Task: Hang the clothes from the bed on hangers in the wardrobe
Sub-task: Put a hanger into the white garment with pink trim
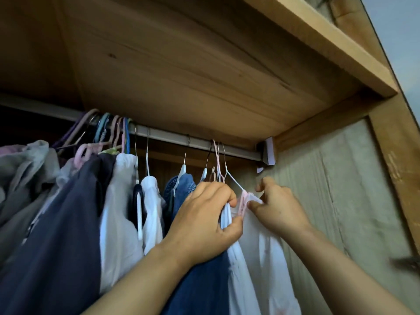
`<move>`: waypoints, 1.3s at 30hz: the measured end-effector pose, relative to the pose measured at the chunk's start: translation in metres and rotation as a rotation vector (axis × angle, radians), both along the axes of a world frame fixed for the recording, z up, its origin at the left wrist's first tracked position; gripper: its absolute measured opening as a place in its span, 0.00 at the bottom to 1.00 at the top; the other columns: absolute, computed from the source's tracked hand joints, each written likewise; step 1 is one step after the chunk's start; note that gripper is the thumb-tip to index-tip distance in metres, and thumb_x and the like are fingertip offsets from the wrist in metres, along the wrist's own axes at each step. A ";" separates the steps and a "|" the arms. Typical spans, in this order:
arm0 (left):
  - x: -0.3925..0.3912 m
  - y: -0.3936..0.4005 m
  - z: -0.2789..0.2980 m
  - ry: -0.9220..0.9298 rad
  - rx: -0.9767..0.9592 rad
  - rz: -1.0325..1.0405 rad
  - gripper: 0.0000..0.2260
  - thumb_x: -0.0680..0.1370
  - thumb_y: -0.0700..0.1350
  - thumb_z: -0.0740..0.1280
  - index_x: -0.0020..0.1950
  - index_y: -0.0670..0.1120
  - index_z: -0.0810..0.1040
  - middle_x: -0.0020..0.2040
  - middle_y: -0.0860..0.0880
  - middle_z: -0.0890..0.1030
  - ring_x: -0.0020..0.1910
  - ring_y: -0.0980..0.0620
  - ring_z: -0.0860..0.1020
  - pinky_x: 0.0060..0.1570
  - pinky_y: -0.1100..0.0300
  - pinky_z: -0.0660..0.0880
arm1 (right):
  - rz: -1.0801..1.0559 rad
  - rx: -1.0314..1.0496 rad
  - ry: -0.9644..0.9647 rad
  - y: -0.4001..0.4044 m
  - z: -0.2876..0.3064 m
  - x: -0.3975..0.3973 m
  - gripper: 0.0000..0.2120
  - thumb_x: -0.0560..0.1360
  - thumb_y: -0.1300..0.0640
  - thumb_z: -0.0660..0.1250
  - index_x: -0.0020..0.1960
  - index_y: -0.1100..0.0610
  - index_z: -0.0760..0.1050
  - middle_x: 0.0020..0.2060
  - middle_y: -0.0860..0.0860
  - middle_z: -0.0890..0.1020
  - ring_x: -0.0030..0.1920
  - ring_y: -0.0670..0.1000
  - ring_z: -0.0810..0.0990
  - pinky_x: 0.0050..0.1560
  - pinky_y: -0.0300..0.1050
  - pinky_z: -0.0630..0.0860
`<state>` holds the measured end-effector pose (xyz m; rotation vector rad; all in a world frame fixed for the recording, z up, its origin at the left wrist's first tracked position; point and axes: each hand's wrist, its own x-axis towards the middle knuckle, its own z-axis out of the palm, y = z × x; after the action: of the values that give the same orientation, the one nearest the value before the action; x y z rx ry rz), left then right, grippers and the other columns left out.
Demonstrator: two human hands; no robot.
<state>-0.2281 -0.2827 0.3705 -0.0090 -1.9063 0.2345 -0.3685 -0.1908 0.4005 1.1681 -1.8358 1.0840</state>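
Garment: your white garment (256, 251) hangs on the pink hanger (241, 202), far right of the rail (181, 138).
Left grip (204, 219): your fingers pinch the garment's fabric.
Right grip (277, 205): your fingertips pinch the hanger's shoulder.
Neighbour: denim garment (181, 185), just left.

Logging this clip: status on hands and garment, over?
Left hand and right hand both pinching white garment at its pink hanger. Hanger hooked on rail. Nothing blocking.

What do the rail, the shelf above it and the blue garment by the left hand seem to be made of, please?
Rail: looks like pale brushed metal, smooth, dull sheen. Shelf: wood, visible grain and knots. Blue garment: probably denim, faded weave.
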 end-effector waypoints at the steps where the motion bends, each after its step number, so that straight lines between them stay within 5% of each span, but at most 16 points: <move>1: -0.001 -0.002 -0.002 0.020 -0.009 -0.011 0.11 0.70 0.57 0.58 0.45 0.51 0.70 0.47 0.57 0.73 0.52 0.57 0.70 0.52 0.59 0.69 | -0.022 0.009 -0.013 -0.005 0.004 -0.001 0.12 0.73 0.51 0.67 0.53 0.55 0.70 0.45 0.54 0.79 0.50 0.58 0.77 0.45 0.46 0.72; 7: 0.000 -0.017 -0.004 0.008 0.003 -0.085 0.10 0.69 0.55 0.62 0.45 0.51 0.71 0.46 0.56 0.74 0.49 0.55 0.72 0.50 0.55 0.71 | 0.256 -0.084 -0.319 -0.029 0.004 -0.011 0.07 0.69 0.58 0.72 0.41 0.63 0.80 0.38 0.62 0.82 0.37 0.58 0.80 0.42 0.54 0.78; 12: 0.000 -0.021 -0.005 0.002 -0.015 -0.106 0.10 0.68 0.55 0.62 0.44 0.51 0.71 0.46 0.56 0.73 0.49 0.54 0.72 0.50 0.54 0.71 | 0.594 -0.157 -0.542 -0.034 -0.001 -0.007 0.05 0.71 0.70 0.68 0.47 0.68 0.78 0.37 0.64 0.81 0.33 0.55 0.78 0.38 0.48 0.79; 20: 0.002 -0.026 -0.007 0.004 -0.039 -0.103 0.11 0.67 0.57 0.60 0.44 0.53 0.69 0.47 0.57 0.72 0.50 0.56 0.70 0.52 0.58 0.69 | 0.448 -0.361 -0.356 -0.038 -0.005 -0.011 0.07 0.70 0.69 0.67 0.35 0.62 0.78 0.32 0.56 0.83 0.36 0.53 0.80 0.47 0.53 0.79; 27: 0.001 -0.026 -0.006 -0.007 -0.035 -0.075 0.12 0.69 0.60 0.60 0.45 0.54 0.71 0.47 0.59 0.73 0.50 0.58 0.70 0.51 0.65 0.66 | 0.302 -0.310 -0.181 0.001 -0.011 -0.009 0.12 0.70 0.65 0.69 0.30 0.53 0.77 0.29 0.46 0.82 0.34 0.47 0.79 0.40 0.45 0.75; 31: 0.002 -0.014 -0.006 0.086 -0.104 -0.055 0.11 0.70 0.57 0.62 0.44 0.52 0.77 0.50 0.55 0.78 0.52 0.58 0.71 0.57 0.71 0.59 | 0.245 -0.344 -0.134 0.054 -0.036 -0.001 0.12 0.70 0.65 0.71 0.30 0.55 0.77 0.23 0.45 0.77 0.25 0.41 0.68 0.29 0.35 0.65; 35: -0.013 0.020 -0.011 0.189 -0.317 0.122 0.13 0.67 0.40 0.71 0.51 0.45 0.82 0.58 0.45 0.80 0.61 0.47 0.75 0.68 0.51 0.58 | 0.190 -0.362 -0.086 0.118 -0.066 0.021 0.10 0.69 0.65 0.72 0.32 0.57 0.76 0.23 0.45 0.77 0.25 0.41 0.67 0.26 0.33 0.63; 39: -0.045 0.077 -0.030 0.053 -0.253 0.020 0.28 0.60 0.33 0.77 0.59 0.37 0.78 0.59 0.40 0.79 0.59 0.42 0.78 0.60 0.49 0.72 | 0.184 -0.347 -0.089 0.176 -0.093 0.050 0.12 0.69 0.67 0.72 0.31 0.56 0.76 0.29 0.43 0.81 0.30 0.37 0.75 0.34 0.28 0.68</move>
<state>-0.2736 -0.2061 0.3404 -0.1516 -1.8141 0.4836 -0.3188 -0.0153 0.3070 1.1082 -1.5446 1.5113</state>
